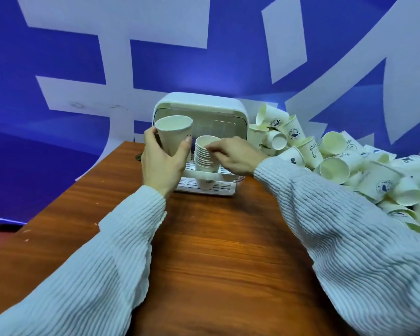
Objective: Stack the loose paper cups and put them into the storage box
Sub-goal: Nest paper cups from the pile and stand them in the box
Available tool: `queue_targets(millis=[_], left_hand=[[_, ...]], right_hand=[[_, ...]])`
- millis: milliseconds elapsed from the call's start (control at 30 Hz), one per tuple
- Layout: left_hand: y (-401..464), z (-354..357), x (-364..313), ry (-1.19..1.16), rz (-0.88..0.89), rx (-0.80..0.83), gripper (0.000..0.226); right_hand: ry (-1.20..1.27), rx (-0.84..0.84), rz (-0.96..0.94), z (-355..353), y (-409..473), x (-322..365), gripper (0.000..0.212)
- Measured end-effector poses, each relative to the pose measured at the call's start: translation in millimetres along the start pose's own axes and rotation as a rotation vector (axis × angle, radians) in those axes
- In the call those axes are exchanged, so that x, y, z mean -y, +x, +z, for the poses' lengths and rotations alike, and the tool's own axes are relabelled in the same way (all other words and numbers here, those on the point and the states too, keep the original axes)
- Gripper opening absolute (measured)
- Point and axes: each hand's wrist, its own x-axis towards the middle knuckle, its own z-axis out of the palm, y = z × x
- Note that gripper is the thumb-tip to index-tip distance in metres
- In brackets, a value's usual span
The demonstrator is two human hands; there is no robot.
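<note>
Two hands are working at the far edge of the brown wooden surface (216, 238), both coming out of white ribbed sleeves (337, 226). The left hand (160, 161) is grasping one single paper cup (175, 134), upright and open side up, holding it just left of the storage box (199, 110). The right hand (238, 155) is pinching with its fingertips (212, 149) the rim of one stack of cups (206, 156); about ten rims are showing in this stack, though the exact number is hard to count. The stack is standing upright in the front of the one white box, on its slotted tray (204, 186), and the domed lid is lifted open behind it. At the far right corner one big pile of loose cups (344, 161) is lying, several dozen, too many to count, most of them tipped on their sides. Behind everything a blue wall (58, 57) with large white characters is standing.
</note>
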Motion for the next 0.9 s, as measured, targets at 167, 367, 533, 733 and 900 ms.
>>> queue_targets(millis=[167,367,533,733,900], left_hand=[[26.7,16.6,-15.3,-0.036,0.051,0.031,0.072],[46.8,49.1,-23.7,0.164,0.19,0.132,0.082],[39.7,60.9,-5.3,0.5,0.116,0.382,0.075],[31.0,55.2,0.6,0.882,0.161,0.53,0.093],[-0.7,71.2,-22.0,0.777,0.501,0.344,0.077]], right_hand=[[0.16,-0.213,0.041,-2.7,-8.7,-5.7,0.044],[0.24,-0.412,0.096,-5.1,-32.5,-22.0,0.035],[0.194,-0.415,0.109,-4.2,-51.4,-36.8,0.032],[0.2,-0.416,0.114,-3.1,-68.0,-46.3,0.031],[0.223,-0.4,0.196,-18.4,-106.6,-60.5,0.032]])
